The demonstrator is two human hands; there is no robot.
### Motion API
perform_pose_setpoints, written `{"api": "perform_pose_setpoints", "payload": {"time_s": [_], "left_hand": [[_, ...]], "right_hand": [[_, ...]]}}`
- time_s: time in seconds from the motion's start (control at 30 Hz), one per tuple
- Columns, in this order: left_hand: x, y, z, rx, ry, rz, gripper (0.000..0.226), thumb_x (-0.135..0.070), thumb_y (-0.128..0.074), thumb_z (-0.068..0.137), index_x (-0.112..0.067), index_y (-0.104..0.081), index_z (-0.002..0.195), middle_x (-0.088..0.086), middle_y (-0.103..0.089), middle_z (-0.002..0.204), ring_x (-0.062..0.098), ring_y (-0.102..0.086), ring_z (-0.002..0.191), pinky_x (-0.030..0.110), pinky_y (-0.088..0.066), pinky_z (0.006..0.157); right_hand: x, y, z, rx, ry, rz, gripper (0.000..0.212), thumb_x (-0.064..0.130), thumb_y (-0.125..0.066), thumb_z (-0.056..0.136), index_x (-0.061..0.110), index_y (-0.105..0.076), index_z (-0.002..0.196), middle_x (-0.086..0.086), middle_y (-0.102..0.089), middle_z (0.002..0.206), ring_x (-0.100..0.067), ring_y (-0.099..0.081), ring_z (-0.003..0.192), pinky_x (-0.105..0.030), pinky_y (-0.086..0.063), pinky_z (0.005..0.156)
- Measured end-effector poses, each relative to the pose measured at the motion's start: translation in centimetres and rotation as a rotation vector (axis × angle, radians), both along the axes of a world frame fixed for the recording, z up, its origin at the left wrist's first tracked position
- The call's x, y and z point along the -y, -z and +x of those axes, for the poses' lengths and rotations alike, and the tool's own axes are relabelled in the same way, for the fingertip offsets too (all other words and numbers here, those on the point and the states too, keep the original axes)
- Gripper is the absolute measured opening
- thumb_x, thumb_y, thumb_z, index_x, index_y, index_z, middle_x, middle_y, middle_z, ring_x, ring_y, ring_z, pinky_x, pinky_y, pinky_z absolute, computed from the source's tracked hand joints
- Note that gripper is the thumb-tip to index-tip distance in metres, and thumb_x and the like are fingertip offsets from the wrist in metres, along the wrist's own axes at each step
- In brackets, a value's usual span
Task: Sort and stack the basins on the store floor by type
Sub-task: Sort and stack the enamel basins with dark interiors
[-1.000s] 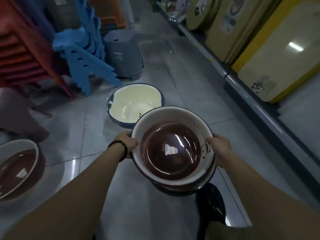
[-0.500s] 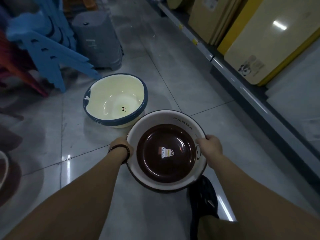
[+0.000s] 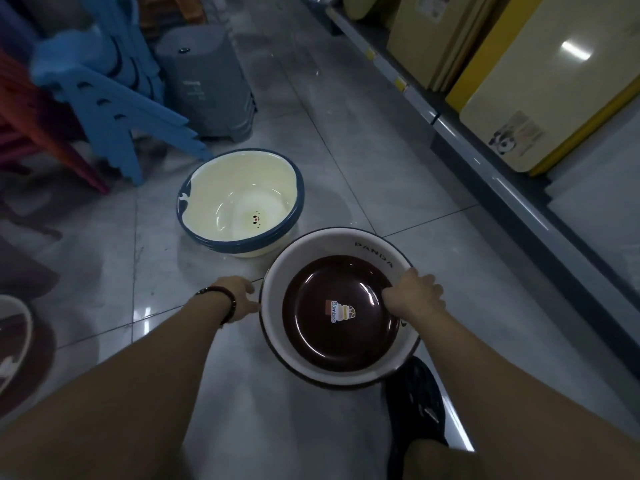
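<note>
— So, where is the brown basin (image 3: 337,313) right now?
— Between my two hands, low over the floor (image 3: 381,168), just ahead of my shoe (image 3: 414,403). I cannot tell whether its base touches the tiles.
— How do you have hold of it?
— My left hand (image 3: 242,296) is at the left rim, fingers curled against the outer edge, their tips hidden by it. My right hand (image 3: 414,296) clamps the right rim, thumb down the white inner wall and fingers wrapped over the outside.
— One basin or several?
— A second rim shows under the near edge, so more than one. The top one has a white wall marked PANDA and a brown bottom with a sticker.
— And the cream basins (image 3: 239,202)?
— Stacked upright on the floor just beyond mine and to the left, blue rims nested. Near it, but apart.
— Anything else around?
— A left basin (image 3: 14,341) of the brown kind sits at the picture's edge, cut off. Blue stools (image 3: 104,98) and a grey stool (image 3: 204,81) stand behind the cream basins. A shelf (image 3: 467,140) with yellow boards (image 3: 554,81) runs along the right. A dark bracelet (image 3: 232,304) rings my left wrist.
</note>
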State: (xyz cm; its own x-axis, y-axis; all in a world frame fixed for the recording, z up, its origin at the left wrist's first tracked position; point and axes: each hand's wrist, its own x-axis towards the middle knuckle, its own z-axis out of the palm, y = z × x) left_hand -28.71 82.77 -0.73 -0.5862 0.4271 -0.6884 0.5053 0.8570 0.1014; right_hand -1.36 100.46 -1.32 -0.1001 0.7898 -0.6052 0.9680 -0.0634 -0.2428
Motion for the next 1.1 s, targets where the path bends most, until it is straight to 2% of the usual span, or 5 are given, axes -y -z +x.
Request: {"api": "perform_pose_setpoints", "payload": {"time_s": [0.07, 0.2, 0.47, 0.8, 1.1], "left_hand": [[1.2, -1.6, -1.0, -0.132, 0.191, -0.028, 0.062, -0.05, -0.063, 0.098, -0.02, -0.049, 0.15, 0.009, -0.052, 0.151, 0.028, -0.054, 0.132, 0.04, -0.049, 0.108], [6.1, -5.5, -2.1, -0.2, 0.345, -0.051, 0.048, -0.052, -0.056, 0.099, -0.031, -0.055, 0.142, 0.002, -0.056, 0.146, 0.023, -0.057, 0.127, 0.037, -0.049, 0.105], [26.4, -11.3, -6.4, -0.238, 0.135, -0.176, 0.048, -0.054, -0.06, 0.096, -0.034, -0.056, 0.14, -0.002, -0.06, 0.14, 0.022, -0.059, 0.125, 0.038, -0.05, 0.105], [44.7, -12.9, -13.4, -0.189, -0.27, -0.108, 0.051, -0.05, -0.06, 0.099, -0.024, -0.057, 0.143, 0.001, -0.055, 0.146, 0.022, -0.053, 0.133, 0.032, -0.043, 0.109], [50.1, -11.4, -15.6, -0.148, -0.395, 0.061, 0.051, -0.056, -0.057, 0.098, -0.036, -0.052, 0.144, -0.004, -0.052, 0.147, 0.016, -0.057, 0.127, 0.03, -0.048, 0.103]], "right_hand": [[0.9, -1.5, -1.7, -0.027, -0.131, 0.1, 0.053, 0.035, -0.065, 0.088, 0.012, -0.06, 0.135, -0.019, -0.054, 0.14, -0.039, -0.049, 0.13, -0.046, -0.047, 0.106], [4.1, -3.5, -8.4, -0.26, -0.225, 0.037, 0.036, 0.038, -0.056, 0.074, 0.014, -0.074, 0.095, -0.012, -0.073, 0.099, -0.037, -0.068, 0.101, -0.043, -0.06, 0.088], [20.6, -7.6, -22.3, -0.546, -0.685, -0.093, 0.029, 0.036, -0.063, 0.101, 0.016, -0.072, 0.121, -0.006, -0.073, 0.118, -0.029, -0.069, 0.111, -0.034, -0.053, 0.089], [37.1, -2.3, -33.8, -0.261, -1.391, -0.008, 0.046, 0.043, -0.051, 0.106, 0.015, -0.054, 0.142, -0.014, -0.056, 0.142, -0.034, -0.057, 0.127, -0.042, -0.051, 0.103], [46.7, 3.8, -47.4, -0.154, -1.405, -0.125, 0.055, 0.041, -0.054, 0.105, 0.007, -0.05, 0.148, -0.019, -0.055, 0.149, -0.036, -0.055, 0.135, -0.04, -0.048, 0.109]]}}
